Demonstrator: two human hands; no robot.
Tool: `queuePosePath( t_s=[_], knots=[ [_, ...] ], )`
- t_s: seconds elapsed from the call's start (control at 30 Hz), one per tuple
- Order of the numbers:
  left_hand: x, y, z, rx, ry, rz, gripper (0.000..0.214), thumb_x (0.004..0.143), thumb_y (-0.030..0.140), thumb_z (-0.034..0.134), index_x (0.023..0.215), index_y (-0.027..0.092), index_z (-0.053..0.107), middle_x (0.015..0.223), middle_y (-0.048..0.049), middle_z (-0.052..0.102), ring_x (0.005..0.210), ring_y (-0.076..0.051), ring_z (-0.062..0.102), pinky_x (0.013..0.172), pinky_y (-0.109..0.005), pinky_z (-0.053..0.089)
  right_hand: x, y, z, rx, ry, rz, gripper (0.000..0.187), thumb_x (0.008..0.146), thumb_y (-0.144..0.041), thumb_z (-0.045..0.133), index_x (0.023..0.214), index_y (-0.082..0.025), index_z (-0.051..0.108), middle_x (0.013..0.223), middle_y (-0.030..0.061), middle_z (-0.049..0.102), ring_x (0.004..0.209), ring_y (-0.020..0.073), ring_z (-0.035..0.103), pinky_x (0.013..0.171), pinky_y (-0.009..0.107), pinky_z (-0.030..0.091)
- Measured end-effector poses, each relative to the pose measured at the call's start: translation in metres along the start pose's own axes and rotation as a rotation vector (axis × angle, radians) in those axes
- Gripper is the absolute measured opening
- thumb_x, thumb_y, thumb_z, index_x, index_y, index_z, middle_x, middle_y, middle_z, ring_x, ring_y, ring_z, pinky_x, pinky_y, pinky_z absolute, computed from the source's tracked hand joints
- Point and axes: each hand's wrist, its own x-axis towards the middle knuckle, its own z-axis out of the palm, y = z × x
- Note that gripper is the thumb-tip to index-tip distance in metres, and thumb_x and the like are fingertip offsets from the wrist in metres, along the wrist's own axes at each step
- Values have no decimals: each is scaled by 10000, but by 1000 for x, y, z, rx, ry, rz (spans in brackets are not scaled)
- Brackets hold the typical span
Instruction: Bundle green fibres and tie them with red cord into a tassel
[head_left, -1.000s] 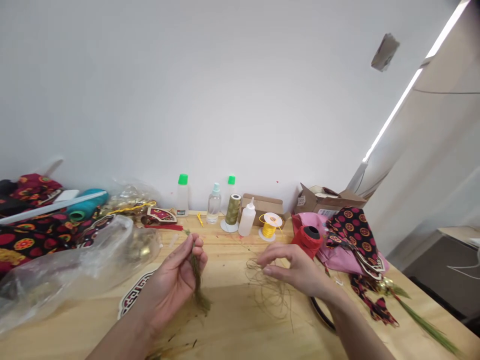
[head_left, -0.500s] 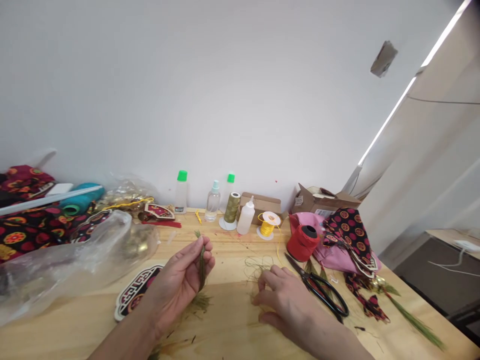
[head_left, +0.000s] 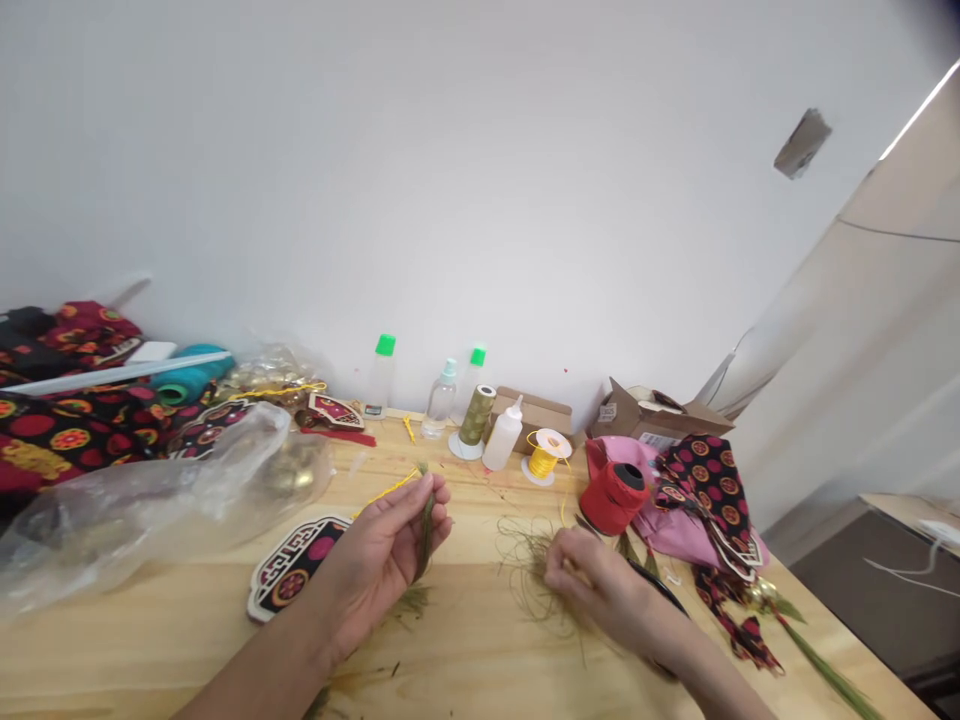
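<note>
My left hand (head_left: 394,545) is closed around a bundle of olive-green thread (head_left: 426,525), its short end poking up past the thumb. Under that hand lie loose green strands (head_left: 412,602) on the table. Fingers pinched, my right hand (head_left: 589,575) grips part of a loose tangle of green thread (head_left: 525,565). Black-handled scissors (head_left: 651,580) lie mostly hidden behind the right hand and wrist. Beside my left forearm rests a patterned fabric piece with a pale border (head_left: 292,570), a yellow cord (head_left: 386,490) running from it.
Along the wall stand an olive thread spool (head_left: 477,415), a white squeeze bottle (head_left: 502,435), a clear spray bottle (head_left: 439,405) and a yellow cord spool (head_left: 545,458). A red thread cone (head_left: 615,498) is on the right. A plastic bag (head_left: 172,515) and printed fabric (head_left: 82,430) fill the left.
My right hand has closed on the tangled thread and moved slightly right, shifting the tangle. It now covers much of the scissors. The view has turned slightly left; my left hand keeps its hold.
</note>
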Motion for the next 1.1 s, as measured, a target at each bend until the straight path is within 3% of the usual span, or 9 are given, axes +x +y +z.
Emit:
queuePosePath(
  t_s=[0.1, 0.17, 0.37, 0.6, 0.73, 0.8, 0.9, 1.0, 1.1],
  knots=[
    [0, 1, 0, -5, 1, -4, 169, 758, 41, 471, 684, 93, 613, 607, -25, 620, 469, -61, 582, 497, -172, 536, 5, 7, -10, -36, 90, 75, 100, 765, -160, 458, 676, -170, 503, 687, 9, 538, 683, 139, 491, 617, 246, 379],
    [0, 1, 0, -6, 1, -7, 170, 759, 41, 470, 681, 92, 613, 608, -26, 621, 471, -61, 583, 497, -171, 536, 5, 6, -13, -77, 101, 52, 71, 742, -157, 496, 678, -171, 523, 706, 13, 549, 712, 146, 493, 638, 252, 376],
    [2, -1, 0, 3, -6, -21, 158, 755, 45, 481, 688, 95, 615, 607, -26, 622, 474, -64, 586, 501, -180, 538, -2, -20, -1, -246, -87, -181, 58, 713, -177, 545, 706, -201, 597, 754, 18, 560, 741, 149, 474, 651, 250, 354],
    [2, -3, -1, 4, -4, -10, 166, 764, 47, 468, 692, 92, 612, 608, -29, 626, 471, -64, 588, 501, -180, 537, 17, -32, 20, -492, -138, -304, 97, 683, -127, 498, 617, -163, 560, 656, 34, 570, 652, 147, 470, 605, 253, 352],
    [2, -2, -1, 8, -6, -13, 161, 767, 51, 466, 705, 89, 609, 611, -31, 627, 474, -64, 588, 503, -180, 535, 33, -47, 24, -388, -203, -400, 105, 714, -154, 503, 635, -165, 571, 660, 19, 572, 636, 131, 486, 612, 230, 376],
    [2, 0, -2, 9, -4, -8, 166, 772, 53, 458, 710, 87, 608, 609, -30, 624, 473, -63, 585, 507, -184, 536, 35, -48, 20, -232, -155, -397, 118, 758, -160, 478, 714, -176, 586, 711, 13, 575, 688, 124, 507, 642, 215, 391],
    [3, 1, -2, -4, 6, -4, 162, 769, 51, 463, 704, 90, 606, 606, -23, 620, 468, -59, 582, 509, -184, 537, 24, -38, 9, -81, 75, -253, 168, 801, -137, 419, 858, -187, 569, 811, 31, 569, 785, 131, 514, 703, 239, 407],
    [4, 0, -2, -10, 13, -18, 143, 760, 55, 480, 702, 90, 607, 608, -23, 620, 466, -60, 582, 505, -183, 537, -1, -22, 7, -139, 145, -215, 181, 808, -178, 419, 902, -213, 569, 921, 56, 557, 857, 159, 509, 730, 281, 420],
    [4, -3, -2, -4, -12, -35, 130, 758, 67, 490, 709, 85, 609, 616, -26, 624, 465, -61, 582, 511, -190, 539, -22, -12, 20, -347, 147, -324, 290, 767, -341, 487, 1018, -209, 549, 1066, 110, 534, 949, 229, 494, 742, 335, 435]
  ],
)
